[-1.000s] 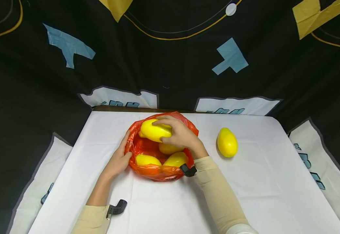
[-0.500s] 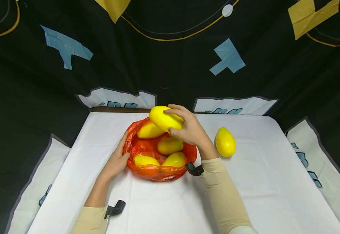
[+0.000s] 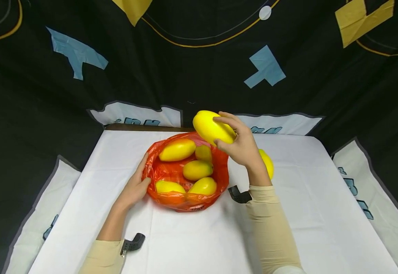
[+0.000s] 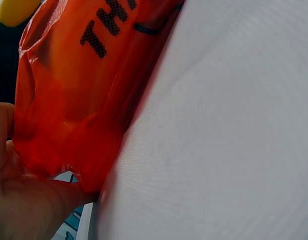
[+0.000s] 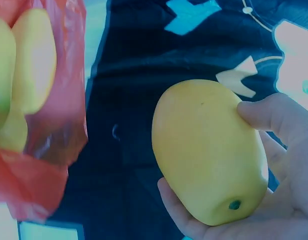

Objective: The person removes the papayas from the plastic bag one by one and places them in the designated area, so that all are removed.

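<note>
Right wrist (image 3: 258,174) partly hides a loose mango (image 3: 269,163) — red bag (image 3: 185,204) nearby.

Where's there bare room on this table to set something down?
Bare patches: the white table right of the loose yellow fruit; the front stretch between the two sleeves, before the red bag; and the strip left of the left hand. Crowded: inside the bag, showing five fruits, and just right of it, under the right arm.
</note>
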A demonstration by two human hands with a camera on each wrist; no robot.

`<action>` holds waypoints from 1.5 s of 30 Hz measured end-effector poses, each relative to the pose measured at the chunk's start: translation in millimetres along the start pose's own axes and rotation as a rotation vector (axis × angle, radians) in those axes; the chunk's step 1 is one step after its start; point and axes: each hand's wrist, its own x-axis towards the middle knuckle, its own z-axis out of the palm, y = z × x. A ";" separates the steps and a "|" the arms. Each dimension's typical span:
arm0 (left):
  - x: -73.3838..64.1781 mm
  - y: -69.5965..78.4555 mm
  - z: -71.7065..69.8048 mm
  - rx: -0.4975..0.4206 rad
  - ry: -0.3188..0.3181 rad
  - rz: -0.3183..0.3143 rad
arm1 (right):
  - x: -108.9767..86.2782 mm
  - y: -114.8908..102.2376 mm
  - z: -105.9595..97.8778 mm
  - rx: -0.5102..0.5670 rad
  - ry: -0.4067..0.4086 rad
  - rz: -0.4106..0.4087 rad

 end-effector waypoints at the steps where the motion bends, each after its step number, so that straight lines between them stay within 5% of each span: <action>1: 0.6 -2.6 0.5 0.009 0.002 0.001 | -1.3 -4.9 -3.9 -0.001 0.007 0.000; 7: 4.8 -16.6 2.8 0.051 0.017 0.018 | -8.7 -17.4 -24.7 -0.068 0.055 0.045; 20: 5.2 -16.5 2.5 0.037 0.022 0.042 | -26.5 -0.9 -51.6 -0.076 0.209 0.168; 27: -6.3 20.2 1.3 -0.002 -0.001 0.008 | -33.8 7.7 -63.0 -0.083 0.308 0.199; 37: -7.2 21.1 0.4 0.022 0.001 -0.005 | -42.5 18.0 -72.4 -0.118 0.366 0.293; 45: -6.9 20.3 1.6 -0.003 -0.005 0.010 | -52.8 61.7 -83.2 -0.136 0.429 0.343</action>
